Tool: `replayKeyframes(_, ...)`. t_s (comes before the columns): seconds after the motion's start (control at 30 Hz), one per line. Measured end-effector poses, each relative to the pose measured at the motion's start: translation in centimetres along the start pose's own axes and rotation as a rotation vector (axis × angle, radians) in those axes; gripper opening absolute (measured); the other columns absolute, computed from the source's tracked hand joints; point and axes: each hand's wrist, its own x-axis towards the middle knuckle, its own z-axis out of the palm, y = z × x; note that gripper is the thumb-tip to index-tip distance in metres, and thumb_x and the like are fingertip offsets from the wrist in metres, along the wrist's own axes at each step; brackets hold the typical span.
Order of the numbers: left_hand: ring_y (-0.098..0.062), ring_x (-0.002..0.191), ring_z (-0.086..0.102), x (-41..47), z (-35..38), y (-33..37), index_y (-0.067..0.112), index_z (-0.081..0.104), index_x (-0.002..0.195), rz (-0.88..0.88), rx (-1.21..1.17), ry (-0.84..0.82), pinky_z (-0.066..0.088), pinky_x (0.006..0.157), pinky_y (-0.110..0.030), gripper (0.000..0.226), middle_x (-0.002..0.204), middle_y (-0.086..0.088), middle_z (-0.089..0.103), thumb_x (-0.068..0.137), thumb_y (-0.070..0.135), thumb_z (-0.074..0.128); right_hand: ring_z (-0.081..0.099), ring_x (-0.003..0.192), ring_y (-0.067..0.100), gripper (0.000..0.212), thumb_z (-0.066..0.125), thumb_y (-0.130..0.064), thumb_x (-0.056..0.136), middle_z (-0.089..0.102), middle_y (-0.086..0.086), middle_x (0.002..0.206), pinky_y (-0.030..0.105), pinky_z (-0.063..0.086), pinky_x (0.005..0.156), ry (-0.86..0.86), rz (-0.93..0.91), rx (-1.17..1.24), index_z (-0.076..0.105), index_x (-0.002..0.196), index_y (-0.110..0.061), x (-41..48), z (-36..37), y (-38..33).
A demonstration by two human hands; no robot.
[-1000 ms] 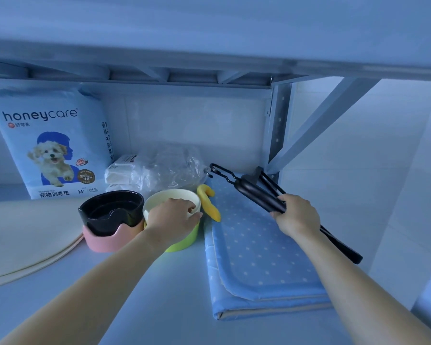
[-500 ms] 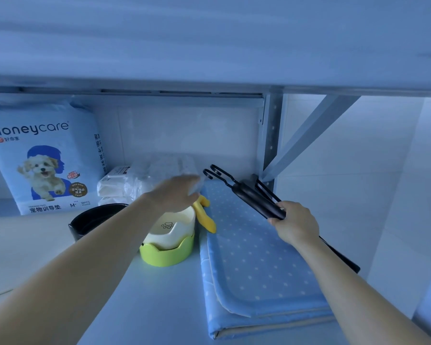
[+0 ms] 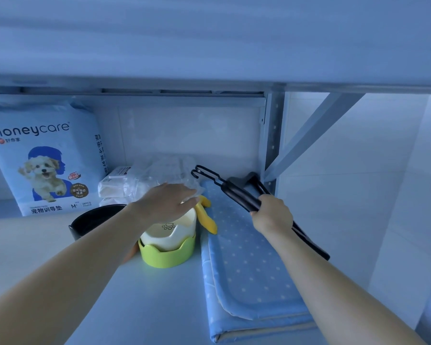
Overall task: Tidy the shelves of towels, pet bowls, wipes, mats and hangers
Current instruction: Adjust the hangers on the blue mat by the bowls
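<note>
Right hand [image 3: 271,216] first: its fingers are clenched round a bundle of black hangers [image 3: 237,192], gripping them roughly mid-length. The bundle's long axis runs on a diagonal. The hooks point to the back left, toward the wall, and the other end sticks out past the wrist to the front right, beyond the mat's right edge. They're held over the far end of the blue dotted mat [image 3: 246,270], which lies folded flat on the shelf [image 3: 159,307], long side running front to back, near the upright post [image 3: 271,135].

Left hand [image 3: 167,202] is released, palm down, with the fingers [image 3: 188,199] straight over the white bowl [image 3: 169,230] in its green holder [image 3: 167,257]. The tips are right at the clear-wrapped pack [image 3: 154,175] behind it, but I can't tell if they touch. A yellow piece [image 3: 207,216] sits between bowl and mat. The black bowl [image 3: 92,220] is left of the forearm, and the honeycare pack [image 3: 42,158] stands upright at the back left.
</note>
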Motion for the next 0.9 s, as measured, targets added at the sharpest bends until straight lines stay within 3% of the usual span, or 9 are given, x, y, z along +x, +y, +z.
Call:
replayKeyframes(0.1,-0.016,0.126,0.044,-0.8,0.2,0.8,0.028,0.047,0.134,0.047,-0.068,0.079,0.037,0.104,-0.036,0.054,0.137,0.007,0.049,0.093,0.056,0.025,0.045,0.057,0.017,0.018,0.057,-0.02,0.09,0.046,-0.001,0.067,0.024,0.03,0.043,0.006,-0.018,-0.034,0.044,0.082,-0.011,-0.3,0.2,-0.5)
replayKeyframes(0.2,-0.012,0.122,0.046,-1.6,0.1,2.6,0.028,0.051,0.13,0.117,-0.133,0.124,0.039,0.099,-0.032,0.071,0.133,0.013,0.049,0.08,0.065,0.016,0.051,0.067,0.021,0.017,0.055,-0.025,0.092,0.048,-0.001,0.072,0.027,0.039,0.051,-0.06,-0.058,-0.048,0.046,0.089,-0.011,-0.3,-0.1,0.0)
replayKeyframes(0.3,-0.015,0.12,0.047,-1.4,0.6,4.3,0.026,0.053,0.126,0.156,-0.147,0.118,0.04,0.098,-0.035,0.07,0.128,0.011,0.051,0.08,0.064,0.018,0.058,0.087,0.026,0.03,0.056,-0.03,0.091,0.058,0.006,0.096,0.034,0.051,0.073,-0.187,-0.08,0.01,0.051,0.111,-0.008,-0.1,-1.0,1.0)
replayKeyframes(0.43,-0.015,0.128,0.04,-1.3,1.4,6.6,0.028,0.045,0.135,0.164,-0.114,0.08,0.033,0.105,-0.032,0.046,0.138,0.011,0.045,0.095,0.048,0.034,0.043,0.129,0.027,0.064,0.06,-0.034,0.09,0.041,0.008,0.143,0.035,0.038,0.102,-0.278,-0.067,0.155,0.032,0.141,-0.008,-0.2,-2.0,2.2)
replayKeyframes(0.57,-0.012,0.129,0.038,-1.4,2.0,8.2,0.028,0.043,0.137,0.199,-0.11,0.057,0.033,0.102,-0.028,0.044,0.139,0.012,0.044,0.095,0.044,0.038,0.051,0.119,0.026,0.055,0.065,-0.036,0.085,0.052,0.009,0.131,0.032,0.041,0.095,-0.24,-0.087,0.155,0.047,0.128,-0.006,-0.5,-2.5,2.8)
replayKeyframes(0.77,-0.009,0.13,0.036,-1.3,2.6,8.7,0.03,0.04,0.138,0.195,-0.093,0.038,0.032,0.097,-0.024,0.045,0.14,0.013,0.043,0.095,0.041,0.041,0.061,0.103,0.026,0.037,0.068,-0.028,0.084,0.063,0.012,0.115,0.038,0.05,0.091,-0.183,-0.096,0.19,0.058,0.113,-0.006,-0.9,-2.6,2.8)
replayKeyframes(0.9,-0.01,0.13,0.037,-1.0,3.1,8.8,0.031,0.04,0.138,0.179,-0.099,0.025,0.034,0.099,-0.027,0.045,0.14,0.013,0.043,0.094,0.043,0.041,0.055,0.116,0.028,0.042,0.066,-0.02,0.086,0.057,0.014,0.126,0.037,0.045,0.096,-0.17,-0.096,0.189,0.053,0.122,-0.003,-0.9,-2.4,2.4)
